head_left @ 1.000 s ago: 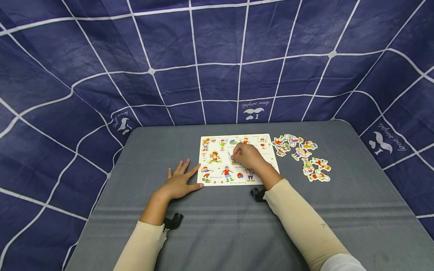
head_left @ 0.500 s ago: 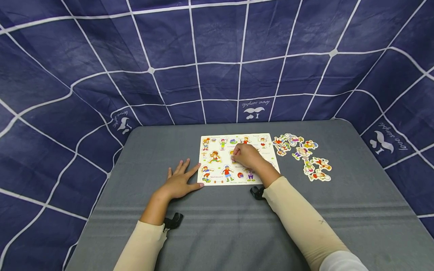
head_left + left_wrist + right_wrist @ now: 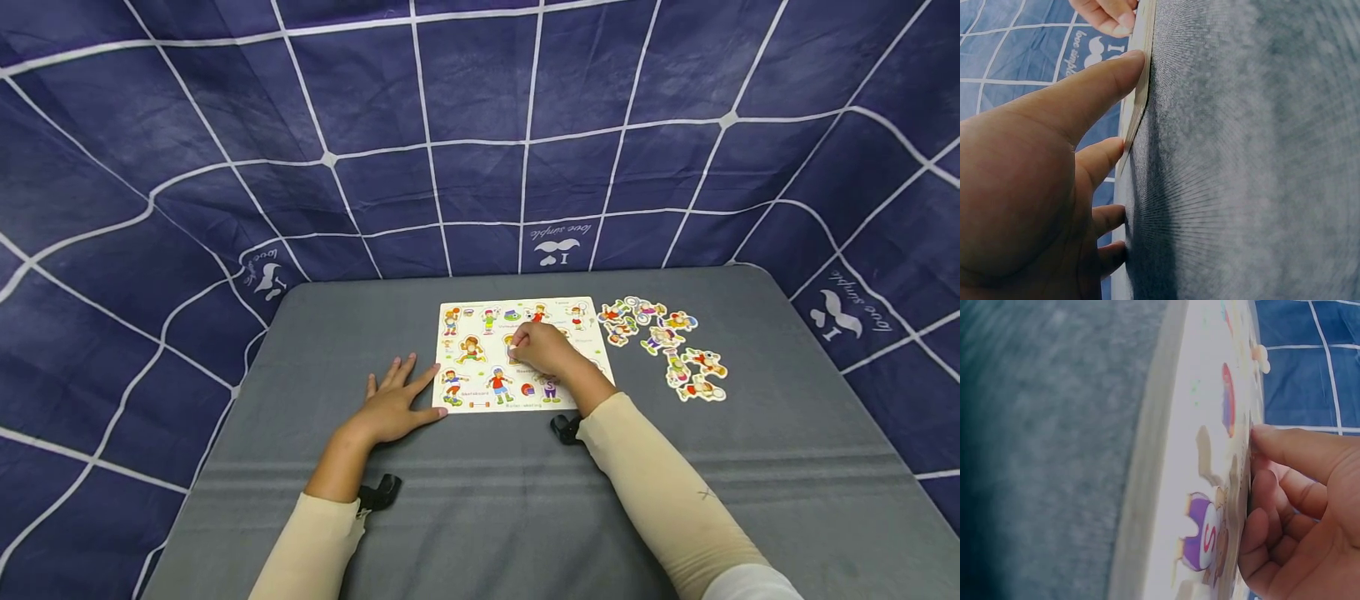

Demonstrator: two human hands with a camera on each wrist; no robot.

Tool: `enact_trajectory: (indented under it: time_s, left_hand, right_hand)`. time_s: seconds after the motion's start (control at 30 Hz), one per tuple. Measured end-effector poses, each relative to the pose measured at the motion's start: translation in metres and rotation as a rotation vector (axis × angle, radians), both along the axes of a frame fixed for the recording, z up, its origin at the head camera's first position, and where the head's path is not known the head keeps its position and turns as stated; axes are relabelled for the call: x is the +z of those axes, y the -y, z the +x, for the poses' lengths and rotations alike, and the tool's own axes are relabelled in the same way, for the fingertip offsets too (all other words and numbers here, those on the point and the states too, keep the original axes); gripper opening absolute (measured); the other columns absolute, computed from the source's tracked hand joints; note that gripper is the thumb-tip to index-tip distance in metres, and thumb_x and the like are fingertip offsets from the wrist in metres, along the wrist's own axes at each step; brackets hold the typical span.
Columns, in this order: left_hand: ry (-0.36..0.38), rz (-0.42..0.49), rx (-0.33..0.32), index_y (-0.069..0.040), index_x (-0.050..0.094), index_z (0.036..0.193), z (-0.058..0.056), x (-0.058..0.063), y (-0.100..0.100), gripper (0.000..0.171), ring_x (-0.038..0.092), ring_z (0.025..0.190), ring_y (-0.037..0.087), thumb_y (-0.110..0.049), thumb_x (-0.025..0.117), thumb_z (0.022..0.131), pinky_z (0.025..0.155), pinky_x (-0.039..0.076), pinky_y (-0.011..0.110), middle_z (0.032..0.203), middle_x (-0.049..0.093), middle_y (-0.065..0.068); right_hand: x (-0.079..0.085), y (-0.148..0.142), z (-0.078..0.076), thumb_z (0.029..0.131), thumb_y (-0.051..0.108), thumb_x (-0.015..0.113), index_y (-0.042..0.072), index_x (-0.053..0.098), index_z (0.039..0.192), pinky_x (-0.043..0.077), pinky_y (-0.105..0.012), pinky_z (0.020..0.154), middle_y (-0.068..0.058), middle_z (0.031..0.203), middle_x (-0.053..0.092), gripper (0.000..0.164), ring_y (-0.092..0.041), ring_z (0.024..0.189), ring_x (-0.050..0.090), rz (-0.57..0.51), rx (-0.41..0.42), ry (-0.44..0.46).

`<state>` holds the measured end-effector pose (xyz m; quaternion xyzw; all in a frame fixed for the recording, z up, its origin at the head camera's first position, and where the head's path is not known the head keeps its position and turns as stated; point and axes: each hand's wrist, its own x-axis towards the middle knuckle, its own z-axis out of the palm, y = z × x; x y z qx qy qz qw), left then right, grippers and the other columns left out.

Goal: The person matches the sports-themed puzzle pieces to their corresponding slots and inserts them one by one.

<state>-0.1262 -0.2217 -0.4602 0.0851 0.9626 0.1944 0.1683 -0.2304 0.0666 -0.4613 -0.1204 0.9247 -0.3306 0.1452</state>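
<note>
A white puzzle board (image 3: pixel 450 367) printed with cartoon sports children lies on the grey table. My left hand (image 3: pixel 390 410) rests flat with spread fingers at its left side; thumb and index fingertip touch the board's edge in the left wrist view. Over the middle of the board, my right hand (image 3: pixel 546 350) pinches a small figure-shaped puzzle piece (image 3: pixel 512 353), mostly hidden by the fingers. In the right wrist view, the curled right fingers (image 3: pixel 1257 528) sit right at the board's face, beside a purple figure marked S (image 3: pixel 1200 531).
Right of the board lie loose puzzle pieces: one cluster (image 3: pixel 626 317) near its upper right corner, another (image 3: pixel 697 375) lower and farther right. A blue cloth (image 3: pixel 480 183) with white lines hangs around the table (image 3: pixel 465 500). Black wrist mounts (image 3: pixel 380 493) stick out by both sleeves.
The head view has shifted slightly. My right fingers stay at the same spot, where the piece's tilted pale edge showed more clearly a second ago. My left hand keeps its place.
</note>
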Motion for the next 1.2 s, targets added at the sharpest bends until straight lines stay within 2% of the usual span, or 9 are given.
enact_trajectory:
  time_s: [0.33, 0.57, 0.7, 0.83, 0.97, 1.1, 1.2]
  left_hand:
    - [-0.006, -0.004, 0.003, -0.036, 0.026, 0.161, 0.002, -0.002, 0.001, 0.084, -0.003, 0.159, 0.040, -0.068, 0.060, 0.091, 0.119, -0.005, 0.074, 0.172, 0.005, 0.013]
    - [-0.007, -0.002, 0.006, -0.037, 0.027, 0.160, 0.001, -0.002, 0.001, 0.084, -0.003, 0.159, 0.039, -0.068, 0.061, 0.090, 0.119, -0.006, 0.074, 0.172, 0.006, 0.012]
    - [-0.010, 0.001, 0.006, -0.037, 0.027, 0.160, 0.001, -0.004, 0.001, 0.084, -0.003, 0.159, 0.039, -0.069, 0.061, 0.090, 0.119, -0.006, 0.073, 0.172, 0.005, 0.012]
    - [-0.009, -0.002, 0.002, -0.037, 0.027, 0.160, 0.000, -0.006, 0.002, 0.084, -0.003, 0.159, 0.039, -0.069, 0.060, 0.090, 0.119, -0.006, 0.073, 0.172, 0.005, 0.012]
    - [-0.009, -0.007, 0.002, -0.037, 0.026, 0.160, 0.000, -0.008, 0.002, 0.085, -0.003, 0.159, 0.039, -0.070, 0.060, 0.090, 0.118, -0.006, 0.074, 0.172, 0.005, 0.012]
    - [-0.014, -0.010, 0.001, -0.038, 0.026, 0.160, -0.001, -0.009, 0.002, 0.085, -0.003, 0.159, 0.039, -0.070, 0.059, 0.090, 0.118, -0.006, 0.074, 0.172, 0.005, 0.012]
    - [-0.019, -0.012, -0.001, -0.037, 0.026, 0.161, -0.001, -0.009, 0.002, 0.085, -0.003, 0.159, 0.039, -0.071, 0.059, 0.090, 0.118, -0.005, 0.074, 0.172, 0.005, 0.012]
  right_hand:
    - [-0.003, -0.001, 0.002, 0.092, 0.023, 0.073, 0.013, 0.067, 0.094, 0.045, -0.026, 0.071, -0.001, 0.086, 0.064, 0.011, -0.014, 0.075, 0.056, -0.040, -0.017, 0.003]
    - [-0.005, -0.009, 0.004, 0.095, 0.019, 0.069, 0.012, 0.071, 0.103, 0.045, -0.026, 0.077, -0.002, 0.091, 0.064, 0.011, -0.015, 0.082, 0.056, -0.181, -0.048, 0.062]
    - [-0.004, -0.012, 0.006, 0.096, 0.022, 0.068, 0.013, 0.070, 0.107, 0.047, -0.026, 0.072, -0.003, 0.096, 0.066, 0.015, -0.016, 0.080, 0.057, -0.221, -0.068, 0.078]
    - [-0.001, -0.015, 0.009, 0.097, 0.022, 0.067, 0.013, 0.070, 0.112, 0.047, -0.026, 0.069, -0.004, 0.100, 0.068, 0.018, -0.016, 0.080, 0.058, -0.275, -0.106, 0.066]
    - [0.002, -0.018, 0.012, 0.097, 0.019, 0.067, 0.010, 0.070, 0.112, 0.045, -0.024, 0.070, -0.004, 0.100, 0.067, 0.017, -0.014, 0.080, 0.056, -0.388, -0.148, 0.057]
    - [0.004, -0.022, 0.014, 0.096, 0.019, 0.070, 0.011, 0.070, 0.111, 0.047, -0.025, 0.065, -0.002, 0.097, 0.066, 0.018, -0.014, 0.075, 0.054, -0.483, -0.194, 0.058]
    - [0.005, -0.025, 0.016, 0.094, 0.020, 0.071, 0.011, 0.070, 0.112, 0.051, -0.028, 0.069, -0.002, 0.098, 0.068, 0.020, -0.013, 0.078, 0.057, -0.508, -0.214, 0.047]
